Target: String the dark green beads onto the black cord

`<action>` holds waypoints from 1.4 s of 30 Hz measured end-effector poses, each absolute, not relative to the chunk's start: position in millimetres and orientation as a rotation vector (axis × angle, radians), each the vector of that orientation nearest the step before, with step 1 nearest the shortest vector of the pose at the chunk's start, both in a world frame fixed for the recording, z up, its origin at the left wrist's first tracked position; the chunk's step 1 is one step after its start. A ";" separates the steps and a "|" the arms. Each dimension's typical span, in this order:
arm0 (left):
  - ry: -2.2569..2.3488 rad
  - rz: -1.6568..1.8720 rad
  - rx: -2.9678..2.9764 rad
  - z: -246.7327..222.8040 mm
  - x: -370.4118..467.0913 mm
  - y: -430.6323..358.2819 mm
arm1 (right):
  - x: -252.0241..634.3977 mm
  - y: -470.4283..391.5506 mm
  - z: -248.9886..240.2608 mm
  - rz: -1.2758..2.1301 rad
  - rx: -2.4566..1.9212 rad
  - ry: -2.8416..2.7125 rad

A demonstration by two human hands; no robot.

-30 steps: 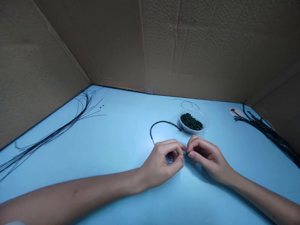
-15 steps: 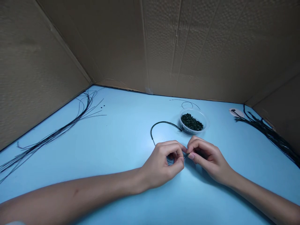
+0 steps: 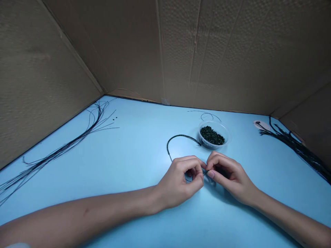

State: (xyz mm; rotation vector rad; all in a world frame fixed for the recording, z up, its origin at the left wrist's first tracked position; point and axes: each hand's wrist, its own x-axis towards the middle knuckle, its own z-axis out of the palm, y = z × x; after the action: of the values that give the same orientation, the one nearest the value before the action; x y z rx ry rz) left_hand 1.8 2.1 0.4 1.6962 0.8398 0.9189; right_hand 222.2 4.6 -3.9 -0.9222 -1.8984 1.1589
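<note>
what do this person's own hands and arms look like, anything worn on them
The left hand and right hand are bare, with no gloves, and no rings show on the visible fingers. Both wrists and the visible forearms are uncovered, with no watch or bracelet in sight. A small pale grey patch at the bottom left edge may be a sleeve.

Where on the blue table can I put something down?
The widest bare patch of table is between the left cord bundle and the beaded strand. Another lies between the right hand and right bundle, and one in front, between the forearms. It's crowded where that hand meets the left hand, near the strand and bead bowl.
</note>
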 end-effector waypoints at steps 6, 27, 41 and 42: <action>0.850 0.910 1.676 -0.3 2.3 2.9 | 221.0 5.1 -3.0 1.133 -0.913 -1.948; 0.914 0.878 1.705 -4.3 2.2 3.2 | 223.4 5.6 -6.6 1.244 -0.990 -1.779; 0.892 0.914 1.766 -5.3 3.7 1.6 | 222.0 6.3 -4.0 1.117 -0.889 -1.917; 0.890 0.910 1.774 -5.5 3.5 1.4 | 222.7 6.4 -5.1 1.129 -0.889 -1.910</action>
State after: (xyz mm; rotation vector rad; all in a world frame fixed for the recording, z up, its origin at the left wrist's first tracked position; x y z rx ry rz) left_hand 3.5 1.4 -5.5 1.7740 0.8897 0.9100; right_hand 222.7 6.4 -5.1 -0.8889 -1.9103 1.1294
